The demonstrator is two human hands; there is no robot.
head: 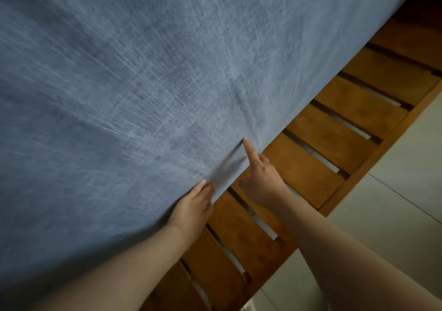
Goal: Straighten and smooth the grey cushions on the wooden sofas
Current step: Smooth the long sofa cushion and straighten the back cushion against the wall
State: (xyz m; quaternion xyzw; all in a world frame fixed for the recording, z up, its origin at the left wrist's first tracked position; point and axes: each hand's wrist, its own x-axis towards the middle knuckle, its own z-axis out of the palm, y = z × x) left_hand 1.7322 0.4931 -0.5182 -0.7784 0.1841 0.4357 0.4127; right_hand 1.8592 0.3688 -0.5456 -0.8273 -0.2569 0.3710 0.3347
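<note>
A large blue-grey cushion fills most of the view, lifted off the wooden slats of the sofa base and blurred by motion. My left hand holds its lower edge, fingers wrapped around the fabric. My right hand sits just right of it under the same edge, index finger stretched up against the cushion's surface while the other fingers curl behind the edge. A small fold in the fabric runs between the two hands.
The sofa's slatted wooden seat runs diagonally from bottom left to upper right, with gaps between slats and a wooden front rail. Pale floor tiles lie to the right beyond the rail.
</note>
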